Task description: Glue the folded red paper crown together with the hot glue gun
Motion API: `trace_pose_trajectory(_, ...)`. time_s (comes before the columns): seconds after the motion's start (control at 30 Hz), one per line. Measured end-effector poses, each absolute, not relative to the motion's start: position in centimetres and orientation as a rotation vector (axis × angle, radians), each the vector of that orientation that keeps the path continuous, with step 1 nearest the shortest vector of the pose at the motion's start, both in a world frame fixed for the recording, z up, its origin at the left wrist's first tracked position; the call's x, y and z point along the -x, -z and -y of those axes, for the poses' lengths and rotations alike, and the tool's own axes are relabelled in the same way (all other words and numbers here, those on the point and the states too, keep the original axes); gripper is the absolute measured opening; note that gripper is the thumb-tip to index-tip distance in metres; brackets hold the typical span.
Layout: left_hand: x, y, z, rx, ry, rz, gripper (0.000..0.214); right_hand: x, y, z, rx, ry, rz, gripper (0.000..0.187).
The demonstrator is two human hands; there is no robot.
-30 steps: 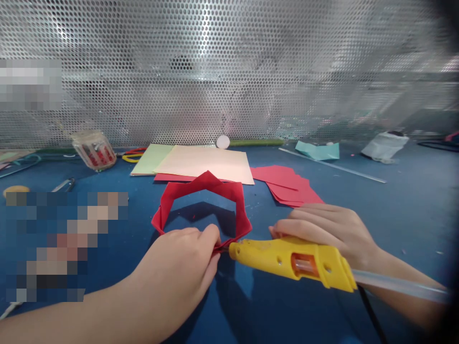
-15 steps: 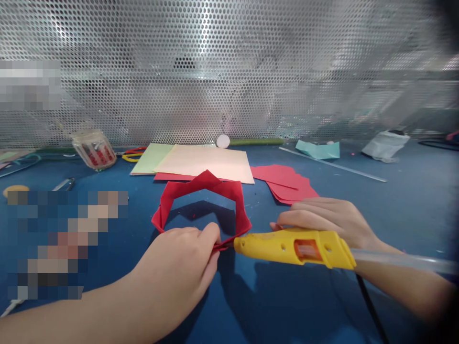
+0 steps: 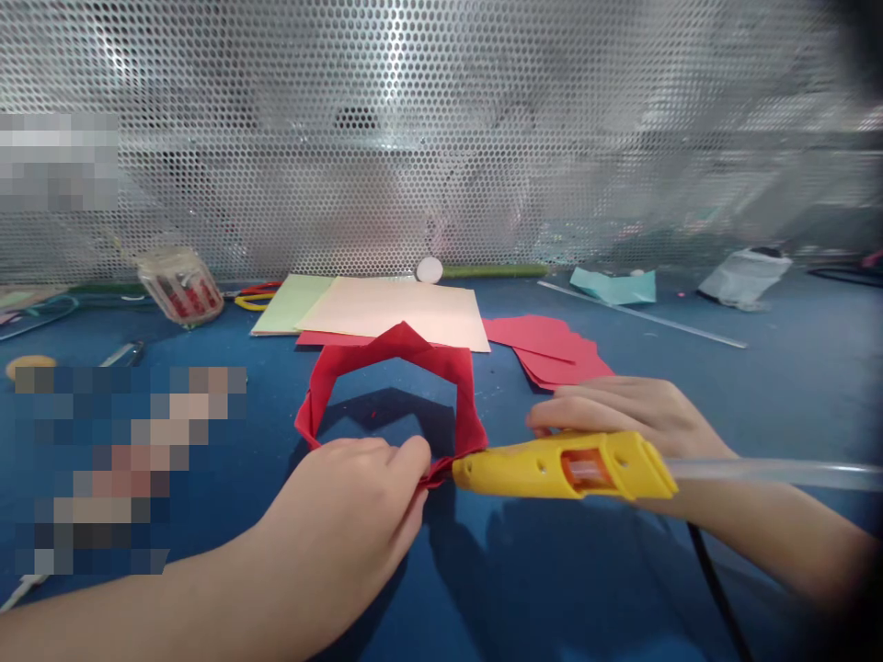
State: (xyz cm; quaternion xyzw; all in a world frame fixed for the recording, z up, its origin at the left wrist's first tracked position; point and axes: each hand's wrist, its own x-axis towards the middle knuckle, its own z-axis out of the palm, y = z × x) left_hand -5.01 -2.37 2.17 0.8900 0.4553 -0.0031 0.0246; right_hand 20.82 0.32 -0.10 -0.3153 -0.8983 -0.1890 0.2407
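A ring of folded red paper stands on the blue table in front of me. My left hand pinches the ring's near edge, fingers closed on the paper. My right hand is wrapped round a yellow glue gun, held level, with its nozzle touching the red paper just right of my left fingertips. A clear glue stick sticks out of the gun's back, and a black cord hangs below it.
Cream and green paper sheets and several red sheets lie behind the ring. A plastic jar lies at the back left with scissors beside it. A perforated metal screen closes off the back. A teal paper piece lies right.
The glue gun has levelled out and risen a little, its nozzle staying at the paper's near edge. My left hand keeps its pinch on the red ring.
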Motion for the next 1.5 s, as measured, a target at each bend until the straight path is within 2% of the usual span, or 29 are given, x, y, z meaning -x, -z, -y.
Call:
trace_pose_trajectory(0.1,5.1,-1.6,2.1,-2.864,-0.073,-1.338,0.014,-20.9,0.0,-0.4,0.759,0.464,2.410,0.027)
trace_pose_trajectory(0.23,5.4,-0.8,1.9,-2.943,-0.225,-1.241,0.014,-21.0,-0.3,-0.5,0.760,0.512,2.417,0.027)
trace_pose_trajectory(0.4,5.7,-0.3,1.7,-2.946,-0.235,-1.199,0.015,-21.2,-0.4,-0.4,0.748,0.545,2.461,0.024)
trace_pose_trajectory(0.77,6.1,0.0,1.4,-3.050,-0.488,-1.026,0.024,-21.4,-0.2,-0.4,0.753,0.462,2.470,0.022)
trace_pose_trajectory(0.97,6.3,0.5,1.5,-3.131,-0.507,-0.964,0.027,-21.0,0.0,-0.6,0.783,0.466,2.478,0.021)
trace_pose_trajectory(1.2,6.4,0.4,1.2,-3.158,-0.416,-0.982,0.027,-21.0,0.3,-0.7,0.808,0.400,2.484,0.027)
trace_pose_trajectory(1.5,5.7,0.0,1.2,-3.096,-0.428,-1.046,0.022,-21.2,0.3,-0.7,0.786,0.395,2.485,0.027)
